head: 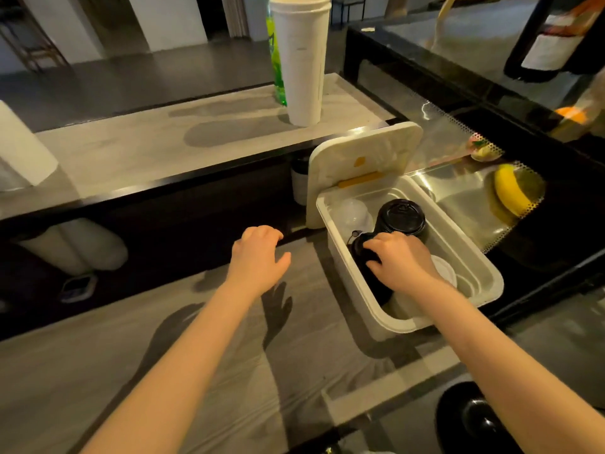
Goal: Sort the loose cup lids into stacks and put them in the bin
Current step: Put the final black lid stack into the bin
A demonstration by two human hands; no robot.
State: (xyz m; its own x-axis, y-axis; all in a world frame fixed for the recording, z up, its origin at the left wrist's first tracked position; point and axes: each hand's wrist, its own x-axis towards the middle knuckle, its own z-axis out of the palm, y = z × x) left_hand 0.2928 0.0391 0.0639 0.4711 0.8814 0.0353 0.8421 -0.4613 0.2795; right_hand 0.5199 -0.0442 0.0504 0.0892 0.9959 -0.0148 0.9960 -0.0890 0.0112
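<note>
The right hand (401,260) reaches down inside the white bin (366,309), its fingers (376,245) curled over and clamped on a black lid stack (358,253) that lies tilted along the bin's left wall. The left hand (258,253) hovers over the desk (196,339), well to the left of those fingers. Its own fingers (262,232) are loosely curled and hold nothing.

The main risk is, I judge, the stack coming apart. The fingers grip it from above near one end, and the rest of it slants down under the palm, out of sight. If the lids are only loosely nested, letting go at this tilt could let them slide and fan out across the floor of the bin, undoing the sorting.

Space is the second worry. A second black stack (401,217) stands just beyond the fingertips, touching or nearly touching the held one; I cannot tell which. A push forward while seating the held stack could tip it over. Clear dome lids (353,214) sit beyond the fingers to the left, and white lids (445,270) lie just behind the wrist, on its right side. A careless withdrawal of the wrist could drag the white ones out of order.

The bin flap (363,165) stands open beyond everything. A jolt to the bin might bring it down onto the hand, and the left hand is not steadying the bin.
</note>
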